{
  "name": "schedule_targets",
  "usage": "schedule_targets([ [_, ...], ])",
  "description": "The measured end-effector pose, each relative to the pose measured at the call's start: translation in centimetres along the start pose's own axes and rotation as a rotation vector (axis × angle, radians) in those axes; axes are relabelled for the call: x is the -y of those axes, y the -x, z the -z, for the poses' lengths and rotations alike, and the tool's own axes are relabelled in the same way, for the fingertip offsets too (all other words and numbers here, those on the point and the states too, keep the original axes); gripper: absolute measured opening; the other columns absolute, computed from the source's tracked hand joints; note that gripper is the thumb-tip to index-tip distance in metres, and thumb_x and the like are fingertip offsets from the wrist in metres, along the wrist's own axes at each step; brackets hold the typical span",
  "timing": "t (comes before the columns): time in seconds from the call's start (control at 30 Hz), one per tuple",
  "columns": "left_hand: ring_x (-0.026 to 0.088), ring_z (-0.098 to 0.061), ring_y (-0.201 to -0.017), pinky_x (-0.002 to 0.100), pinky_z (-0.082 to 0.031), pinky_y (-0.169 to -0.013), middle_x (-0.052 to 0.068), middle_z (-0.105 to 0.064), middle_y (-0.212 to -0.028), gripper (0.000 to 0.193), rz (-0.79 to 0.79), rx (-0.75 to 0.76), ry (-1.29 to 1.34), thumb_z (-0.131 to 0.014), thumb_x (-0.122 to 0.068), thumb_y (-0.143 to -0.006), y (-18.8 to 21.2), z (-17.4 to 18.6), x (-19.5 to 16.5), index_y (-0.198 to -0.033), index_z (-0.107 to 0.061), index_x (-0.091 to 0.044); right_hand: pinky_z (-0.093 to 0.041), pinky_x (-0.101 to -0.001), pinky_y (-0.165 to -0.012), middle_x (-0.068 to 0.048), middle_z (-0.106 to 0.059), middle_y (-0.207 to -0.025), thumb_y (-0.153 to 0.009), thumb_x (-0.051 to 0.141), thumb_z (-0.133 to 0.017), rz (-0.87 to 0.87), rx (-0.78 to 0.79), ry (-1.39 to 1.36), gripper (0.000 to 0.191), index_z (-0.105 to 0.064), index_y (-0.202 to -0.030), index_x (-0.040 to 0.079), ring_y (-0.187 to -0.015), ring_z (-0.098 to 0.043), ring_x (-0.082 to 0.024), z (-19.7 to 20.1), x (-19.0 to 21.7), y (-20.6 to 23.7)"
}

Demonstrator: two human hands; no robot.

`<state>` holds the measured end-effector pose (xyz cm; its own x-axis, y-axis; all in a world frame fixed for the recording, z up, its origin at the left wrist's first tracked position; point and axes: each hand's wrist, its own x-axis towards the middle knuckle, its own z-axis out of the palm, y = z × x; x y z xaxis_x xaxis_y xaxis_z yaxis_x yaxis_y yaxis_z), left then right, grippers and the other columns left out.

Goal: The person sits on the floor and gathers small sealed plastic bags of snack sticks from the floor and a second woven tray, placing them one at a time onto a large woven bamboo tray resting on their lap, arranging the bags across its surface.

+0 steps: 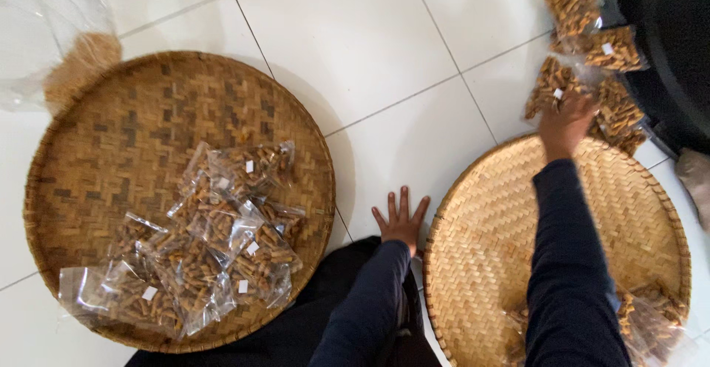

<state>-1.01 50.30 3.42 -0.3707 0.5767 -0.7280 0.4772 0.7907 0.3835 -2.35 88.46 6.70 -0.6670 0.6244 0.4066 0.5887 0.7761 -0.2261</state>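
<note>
Clear plastic snack packets, light, crinkly and probably slippery, lie beyond the right tray; the right hand grips one's top edge, the left hand rests flat, released.

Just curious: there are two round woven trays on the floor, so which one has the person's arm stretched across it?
The right-hand tray: the right hand reaches across it. The left tray lies untouched.

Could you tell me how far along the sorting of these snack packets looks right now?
A good pile of packets already lies on the left woven tray. The right hand is reaching into the heap of packets on the floor; the left hand rests flat on the tiles. That floor heap remains, and the right tray holds only a few.
</note>
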Motion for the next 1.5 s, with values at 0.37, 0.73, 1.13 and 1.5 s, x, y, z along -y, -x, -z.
schedule_targets([
  [0.37, 0.048, 0.027, -0.153, 0.084, 0.003, -0.111, 0.011, 0.037, -0.168, 0.130, 0.044, 0.104, 0.013, -0.063, 0.018, -0.085, 1.3, 3.0, -0.1, -0.162, 0.018, -0.048, -0.023, -0.0648, -0.126, -0.024, -0.040, -0.167, -0.081, 0.078, -0.062, -0.647, 0.416, -0.049, 0.110, -0.028, -0.172, 0.025, -0.153, -0.037, -0.050, 1.0, -5.5, -3.6],
  [0.73, 0.047, 0.030, -0.153, 0.082, 0.004, -0.113, 0.012, 0.040, -0.166, 0.137, 0.056, 0.135, -0.018, -0.065, 0.022, -0.081, 0.6, 3.0, -0.6, -0.161, 0.023, -0.048, -0.034, -0.0623, -0.129, -0.024, -0.043, -0.165, -0.066, 0.096, -0.056, -0.356, 0.636, -0.119, 0.124, -0.036, -0.166, 0.025, -0.155, -0.042, -0.050, -3.9, 1.7, -4.2],
  [1.13, 0.042, 0.005, -0.160, 0.083, -0.006, -0.113, 0.008, 0.010, -0.173, 0.098, -0.055, -0.121, 0.072, -0.079, -0.018, -0.084, 0.5, 2.8, 0.3, -0.161, -0.020, -0.035, -0.026, -0.0674, -0.114, -0.023, -0.037, -0.159, -0.089, 0.073, -0.064, 0.164, 0.748, -0.054, 0.087, -0.034, -0.161, 0.035, -0.143, -0.029, -0.055, -7.3, 23.9, 5.0],
  [1.5, 0.036, -0.066, -0.110, 0.047, -0.053, -0.093, 0.016, -0.068, -0.129, 0.035, -0.539, -1.149, 0.362, -0.077, -0.005, -0.087, 22.8, -0.9, 16.8, -0.120, -0.069, -0.009, -0.055, -0.0414, -0.074, -0.015, -0.072, -0.122, -0.093, 0.028, -0.069, -0.356, 0.735, -0.662, 0.066, -0.050, -0.155, 0.018, -0.096, -0.070, -0.025, -4.0, 17.8, 9.1],
])
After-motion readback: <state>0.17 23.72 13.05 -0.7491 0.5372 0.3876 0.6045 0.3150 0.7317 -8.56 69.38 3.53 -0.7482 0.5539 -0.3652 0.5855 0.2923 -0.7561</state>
